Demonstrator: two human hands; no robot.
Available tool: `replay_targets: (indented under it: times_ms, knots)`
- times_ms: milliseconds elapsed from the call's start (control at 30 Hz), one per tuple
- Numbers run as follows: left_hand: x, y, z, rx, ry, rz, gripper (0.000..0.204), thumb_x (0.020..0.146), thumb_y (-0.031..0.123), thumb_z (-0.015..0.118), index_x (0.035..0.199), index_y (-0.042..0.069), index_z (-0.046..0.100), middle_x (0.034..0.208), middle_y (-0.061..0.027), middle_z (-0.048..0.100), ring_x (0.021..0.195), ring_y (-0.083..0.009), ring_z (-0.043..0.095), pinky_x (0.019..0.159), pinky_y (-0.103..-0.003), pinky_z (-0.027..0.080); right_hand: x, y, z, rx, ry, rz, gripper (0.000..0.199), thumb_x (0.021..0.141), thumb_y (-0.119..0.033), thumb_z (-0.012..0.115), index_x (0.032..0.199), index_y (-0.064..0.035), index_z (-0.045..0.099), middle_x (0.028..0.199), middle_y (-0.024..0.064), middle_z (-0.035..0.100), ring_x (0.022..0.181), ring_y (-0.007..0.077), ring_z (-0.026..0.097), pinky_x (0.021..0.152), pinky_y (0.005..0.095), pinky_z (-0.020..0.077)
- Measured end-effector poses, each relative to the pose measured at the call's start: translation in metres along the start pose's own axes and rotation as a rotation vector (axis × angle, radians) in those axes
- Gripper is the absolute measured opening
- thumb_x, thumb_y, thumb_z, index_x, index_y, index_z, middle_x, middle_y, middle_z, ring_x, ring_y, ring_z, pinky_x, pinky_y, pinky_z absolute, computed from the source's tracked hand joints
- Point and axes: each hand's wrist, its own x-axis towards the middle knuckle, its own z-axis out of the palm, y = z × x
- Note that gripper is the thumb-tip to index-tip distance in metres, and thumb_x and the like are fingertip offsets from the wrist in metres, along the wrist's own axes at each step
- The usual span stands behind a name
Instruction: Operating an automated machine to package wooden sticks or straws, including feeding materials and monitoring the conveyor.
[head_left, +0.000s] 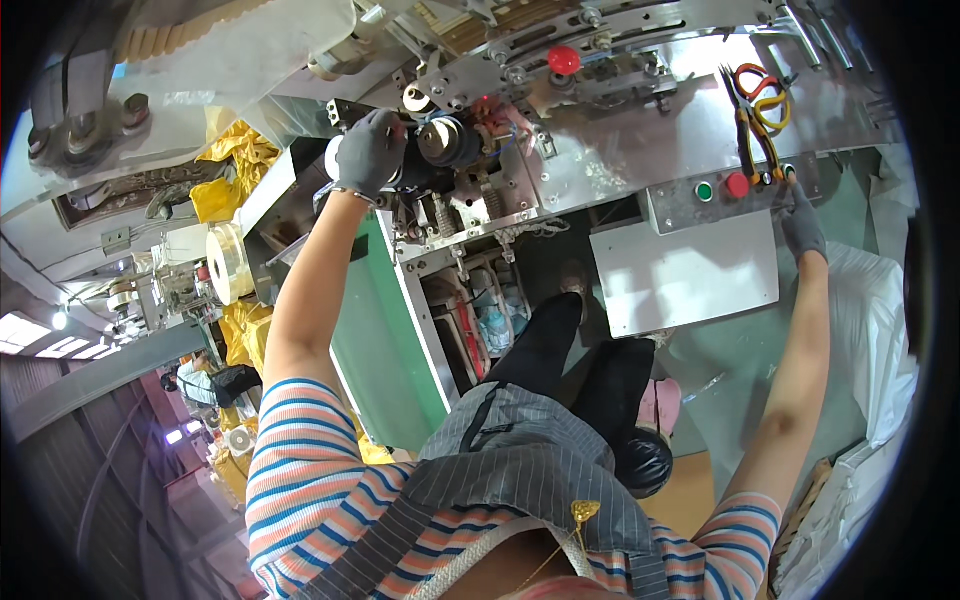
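My left hand [371, 152], in a grey glove, lies at the machine's metal rollers with its fingers curled in. A white round part shows behind it, beside a dark ribbed roller [447, 141]. What its fingers close on is hidden. My right hand [803, 224], also gloved in grey, reaches up to the right end of the control box [668, 210]. One stretched finger touches a green button [789, 171] there. To its left are a red button [737, 185] and another green button [704, 191]. Orange-handled pliers [745, 140] and yellow-and-red-handled scissors [771, 110] lie just above.
A red knob [564, 61] stands on the machine's upper rail. Below the box hangs a white panel [690, 275]. Green sheeting [380, 335] runs down at my left, near a bin with bottles [490, 325]. White plastic sheeting [868, 330] lies at far right.
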Motion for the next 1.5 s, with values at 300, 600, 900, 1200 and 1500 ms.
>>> replay_targets:
  times_ms: [300, 600, 900, 1200, 1500]
  knots:
    - [0.005, -0.016, -0.002, -0.261, -0.042, -0.070, 0.019, 0.081, 0.026, 0.068, 0.087, 0.010, 0.059, 0.072, -0.0135, 0.065, 0.069, -0.0352, 0.064, 0.059, -0.042, 0.049, -0.010, -0.012, -0.003, 0.110, -0.011, -0.010, 0.069, 0.082, -0.008, 0.053, 0.147, -0.0245, 0.034, 0.088, 0.0203, 0.066, 0.083, 0.0332, 0.065, 0.079, 0.0388, 0.0471]
    - [-0.030, -0.047, -0.006, 0.014, -0.071, -0.072, 0.027, 0.087, 0.041, 0.060, 0.083, 0.014, 0.064, 0.069, -0.0115, 0.064, 0.067, -0.0330, 0.064, 0.057, -0.043, 0.048, -0.002, -0.003, -0.003, 0.106, -0.064, 0.021, 0.076, 0.080, -0.007, 0.053, 0.148, -0.0284, 0.029, 0.098, 0.0233, 0.064, 0.089, 0.0323, 0.064, 0.082, 0.0374, 0.0467]
    - [-0.059, -0.046, 0.012, -0.030, 0.172, -0.170, 0.019, 0.086, 0.033, 0.063, 0.084, 0.014, 0.063, 0.074, -0.0084, 0.066, 0.066, -0.0317, 0.064, 0.056, -0.042, 0.049, -0.006, -0.004, -0.003, 0.147, -0.061, 0.011, 0.078, 0.079, -0.002, 0.049, 0.149, -0.0296, 0.029, 0.084, 0.0182, 0.064, 0.071, 0.0267, 0.062, 0.069, 0.0376, 0.0491]
    - [-0.112, -0.074, 0.004, -0.036, 0.375, -0.179, 0.021, 0.080, 0.016, 0.068, 0.099, 0.008, 0.063, 0.110, -0.0123, 0.061, 0.099, -0.0323, 0.060, 0.081, -0.038, 0.050, 0.007, 0.002, 0.004, 0.158, -0.075, 0.025, 0.083, 0.076, 0.003, 0.047, 0.151, -0.0258, 0.024, 0.079, 0.0181, 0.063, 0.060, 0.0221, 0.061, 0.062, 0.0353, 0.0501]
    - [-0.114, -0.148, 0.043, -0.502, 0.109, -0.729, 0.052, 0.080, 0.039, 0.060, 0.123, 0.009, 0.058, 0.109, -0.0172, 0.066, 0.105, -0.0341, 0.061, 0.095, -0.041, 0.044, 0.025, 0.040, 0.015, -0.060, 0.083, -0.190, 0.082, 0.076, -0.003, 0.053, 0.151, -0.0214, 0.023, 0.095, 0.0247, 0.065, 0.081, 0.0333, 0.066, 0.071, 0.0407, 0.0504]
